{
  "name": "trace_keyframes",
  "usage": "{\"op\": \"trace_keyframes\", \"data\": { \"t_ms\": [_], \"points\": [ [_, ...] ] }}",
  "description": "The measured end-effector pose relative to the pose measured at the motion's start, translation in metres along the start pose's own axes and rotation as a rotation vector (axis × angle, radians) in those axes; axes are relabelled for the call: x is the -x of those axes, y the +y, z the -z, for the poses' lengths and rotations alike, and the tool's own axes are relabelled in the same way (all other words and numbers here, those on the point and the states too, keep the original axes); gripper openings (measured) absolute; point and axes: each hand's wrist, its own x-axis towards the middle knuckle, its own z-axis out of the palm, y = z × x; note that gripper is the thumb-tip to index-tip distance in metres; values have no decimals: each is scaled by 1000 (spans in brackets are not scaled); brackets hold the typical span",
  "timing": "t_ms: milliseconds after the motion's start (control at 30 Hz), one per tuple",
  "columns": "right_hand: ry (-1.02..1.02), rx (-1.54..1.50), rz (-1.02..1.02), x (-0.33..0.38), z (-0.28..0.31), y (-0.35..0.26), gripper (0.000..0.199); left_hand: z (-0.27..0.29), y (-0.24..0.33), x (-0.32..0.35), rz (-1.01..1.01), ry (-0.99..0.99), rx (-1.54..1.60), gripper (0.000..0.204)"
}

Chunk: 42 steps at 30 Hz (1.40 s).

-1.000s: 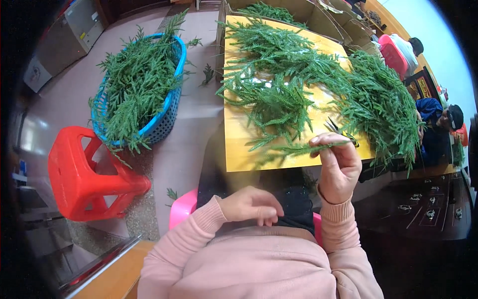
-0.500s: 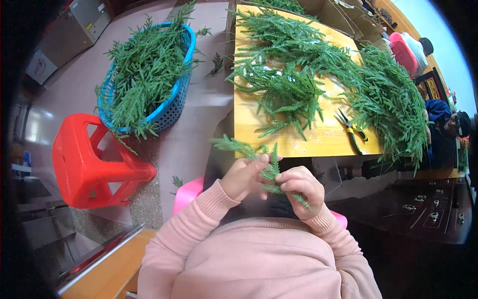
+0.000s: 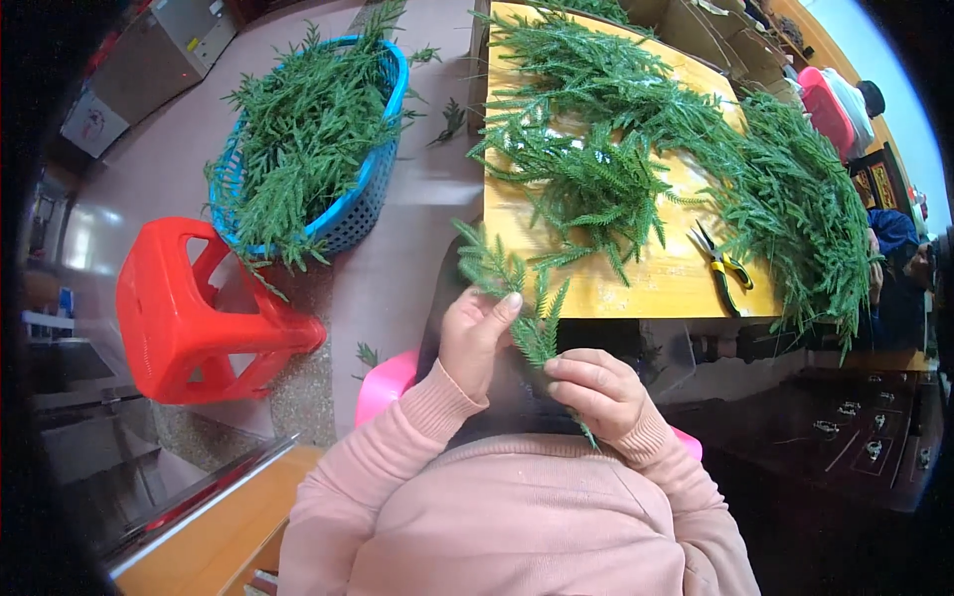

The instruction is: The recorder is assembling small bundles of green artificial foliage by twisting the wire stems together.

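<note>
A green feathery sprig (image 3: 517,298) is held above the person's lap, just short of the near edge of the yellow table (image 3: 636,283), which serves here as the reference landmark. The left hand (image 3: 475,338) pinches the sprig's upper part between thumb and fingers, closed on the stem. The right hand (image 3: 596,389) grips the lower stem with curled fingers, also closed on it; a thin stem end shows below this hand. Both hands sit off the table's near-left corner, with pink sleeves (image 3: 417,417) leading back to the lower edge.

On the table lies a heap of similar green cuttings (image 3: 596,169), spreading in an arc toward its right side, where a denser pile (image 3: 805,219) overhangs the edge. Yellow-handled scissors (image 3: 723,266) rest on the bare wood near the table's front right, apart from both hands. To the left of the table, on the floor, stands a blue basket (image 3: 373,189) filled with more cuttings. A red plastic stool (image 3: 199,313) stands farther left, beyond the basket. A pink seat (image 3: 383,382) shows just below the table's near-left corner.
</note>
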Motion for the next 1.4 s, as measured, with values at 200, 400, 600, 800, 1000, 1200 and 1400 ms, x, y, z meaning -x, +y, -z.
{"op": "trace_keyframes", "data": {
  "t_ms": [200, 400, 600, 800, 1000, 1200, 1400],
  "points": [
    [-18, -3, 29, -1, -5, 1, 29, 6, -8, -5, -277, 95, -216, 30],
    [-18, -60, 64, 6, -10, -4, 32, 10, -1, -7, -226, 125, -72, 28],
    [-40, -114, 57, 3, -12, -9, 24, 9, -3, -11, -255, 165, -75, 26],
    [382, -582, -625, -4, -16, -9, 21, 6, -7, -5, -313, 159, -214, 27],
    [354, -457, -850, -37, -14, -1, 18, 5, -6, 3, -451, 150, -427, 21],
    [210, -33, -633, -36, -15, 12, 18, 9, -7, 5, -613, 181, -781, 15],
    [108, 324, -463, -38, -17, 13, 22, 6, -8, 8, -695, 74, -881, 14]
  ]
}}
